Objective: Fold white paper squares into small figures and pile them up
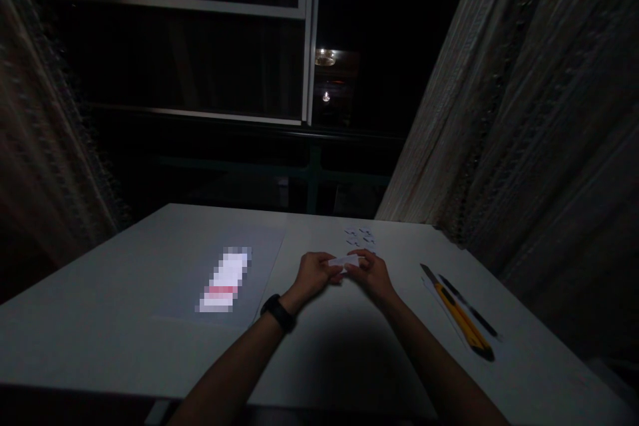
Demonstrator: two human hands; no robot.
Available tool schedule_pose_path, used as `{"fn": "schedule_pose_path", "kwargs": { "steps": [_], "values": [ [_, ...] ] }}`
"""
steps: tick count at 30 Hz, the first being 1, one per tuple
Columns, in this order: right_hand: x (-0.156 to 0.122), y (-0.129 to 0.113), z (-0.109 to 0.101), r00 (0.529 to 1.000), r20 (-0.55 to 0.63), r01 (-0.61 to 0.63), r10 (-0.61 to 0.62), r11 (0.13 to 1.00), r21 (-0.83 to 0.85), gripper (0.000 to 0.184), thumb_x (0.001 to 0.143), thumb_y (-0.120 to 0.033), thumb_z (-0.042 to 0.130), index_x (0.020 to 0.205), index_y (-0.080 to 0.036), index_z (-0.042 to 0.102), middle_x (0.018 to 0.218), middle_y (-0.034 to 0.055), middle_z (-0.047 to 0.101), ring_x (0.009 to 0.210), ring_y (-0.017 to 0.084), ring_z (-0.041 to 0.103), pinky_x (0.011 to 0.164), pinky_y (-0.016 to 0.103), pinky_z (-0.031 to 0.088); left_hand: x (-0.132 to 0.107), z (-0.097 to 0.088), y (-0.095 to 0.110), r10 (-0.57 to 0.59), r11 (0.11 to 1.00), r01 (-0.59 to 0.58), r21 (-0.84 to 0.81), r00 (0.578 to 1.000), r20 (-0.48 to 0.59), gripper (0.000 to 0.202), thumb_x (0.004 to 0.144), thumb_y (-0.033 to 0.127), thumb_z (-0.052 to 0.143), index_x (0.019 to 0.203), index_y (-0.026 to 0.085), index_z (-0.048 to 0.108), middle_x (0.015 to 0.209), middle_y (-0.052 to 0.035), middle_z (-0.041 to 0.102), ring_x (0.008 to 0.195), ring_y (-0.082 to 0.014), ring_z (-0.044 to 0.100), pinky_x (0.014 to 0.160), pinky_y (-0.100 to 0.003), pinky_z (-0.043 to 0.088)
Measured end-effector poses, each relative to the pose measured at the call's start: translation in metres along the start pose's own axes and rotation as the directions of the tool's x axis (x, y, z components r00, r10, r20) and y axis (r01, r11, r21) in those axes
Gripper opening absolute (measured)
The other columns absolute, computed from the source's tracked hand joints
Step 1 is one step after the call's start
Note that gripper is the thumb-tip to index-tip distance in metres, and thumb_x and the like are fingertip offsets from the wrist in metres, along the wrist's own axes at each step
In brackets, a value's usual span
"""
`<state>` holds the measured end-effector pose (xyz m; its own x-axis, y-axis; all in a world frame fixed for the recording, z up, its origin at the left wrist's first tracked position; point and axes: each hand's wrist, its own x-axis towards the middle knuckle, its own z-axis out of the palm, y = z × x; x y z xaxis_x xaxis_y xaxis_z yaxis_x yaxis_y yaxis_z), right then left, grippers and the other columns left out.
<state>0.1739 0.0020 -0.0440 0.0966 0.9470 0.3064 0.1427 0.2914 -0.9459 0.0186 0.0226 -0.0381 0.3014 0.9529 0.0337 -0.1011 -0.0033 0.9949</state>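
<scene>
A small white piece of paper (344, 262) is held up between my two hands over the middle of the table. My left hand (317, 274), with a dark watch (278, 313) on its wrist, pinches the paper's left end. On the other end, the thumb and fingers of my right hand (371, 274) are closed. Just beyond my hands, several small white paper pieces (359, 237) with dark marks lie in two rows.
At the right lie a yellow utility knife (459, 319) and a dark pen (472, 309). A bright, pixelated rectangle (224, 276) rests on a large pale sheet (272, 266) at the left. Curtains (449, 80) and a dark window (174, 60) stand behind the white table (124, 346).
</scene>
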Motion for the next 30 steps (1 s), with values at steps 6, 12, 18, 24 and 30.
{"fn": "schedule_pose_path", "kwargs": {
  "steps": [6,12,18,24,30],
  "values": [
    [0.001,0.006,-0.001,0.999,-0.045,-0.004,0.002,1.0,-0.03,0.03,0.057,-0.039,0.07,0.074,-0.016,0.059,0.044,-0.0039,0.053,0.04,0.013,0.049,0.042,0.025,0.037,-0.001,-0.002,0.0,-0.011,0.998,0.011,0.058,1.0,0.007,0.019,0.06,0.018,0.069,0.074,0.005,0.064,0.06,-0.0065,0.064,0.052,-0.0151,0.062,0.05,-0.023,0.051],
    [0.0,0.001,-0.004,0.999,-0.031,0.04,-0.045,0.988,-0.149,0.027,0.067,-0.043,0.06,0.063,-0.017,0.06,0.053,0.0008,0.059,0.05,0.016,0.054,0.05,0.027,0.041,-0.002,-0.003,-0.002,-0.042,0.995,0.037,0.095,0.998,0.051,0.02,0.061,0.019,0.069,0.074,0.005,0.063,0.06,-0.0068,0.064,0.052,-0.0153,0.062,0.052,-0.025,0.051],
    [-0.002,-0.004,-0.005,0.979,-0.129,0.107,-0.157,0.939,-0.328,0.027,0.071,-0.042,0.056,0.059,-0.018,0.057,0.053,0.0004,0.056,0.055,0.015,0.051,0.053,0.026,0.039,-0.008,0.0,0.004,0.055,0.988,-0.075,0.132,0.987,0.149,0.03,0.07,0.037,0.058,0.067,0.008,0.063,0.061,-0.0047,0.061,0.058,-0.0164,0.062,0.055,-0.026,0.051],
    [-0.002,-0.005,-0.003,0.989,-0.037,0.125,-0.141,0.952,-0.279,0.027,0.072,-0.043,0.054,0.063,-0.018,0.058,0.057,0.001,0.058,0.057,0.016,0.053,0.054,0.026,0.04,-0.01,0.0,0.01,0.092,0.958,-0.123,0.26,0.987,0.128,0.029,0.07,0.034,0.057,0.059,0.008,0.062,0.054,-0.003,0.059,0.052,-0.0142,0.057,0.049,-0.023,0.047],
    [-0.005,-0.011,-0.004,0.98,-0.038,0.169,-0.194,0.922,-0.348,0.023,0.077,-0.039,0.051,0.069,-0.019,0.06,0.065,0.0024,0.061,0.064,0.017,0.055,0.061,0.028,0.042,-0.012,0.004,0.014,0.108,0.936,-0.148,0.32,0.984,0.139,0.03,0.072,0.035,0.053,0.059,0.009,0.061,0.054,-0.0021,0.057,0.05,-0.0125,0.056,0.048,-0.021,0.045]
  ]
}}
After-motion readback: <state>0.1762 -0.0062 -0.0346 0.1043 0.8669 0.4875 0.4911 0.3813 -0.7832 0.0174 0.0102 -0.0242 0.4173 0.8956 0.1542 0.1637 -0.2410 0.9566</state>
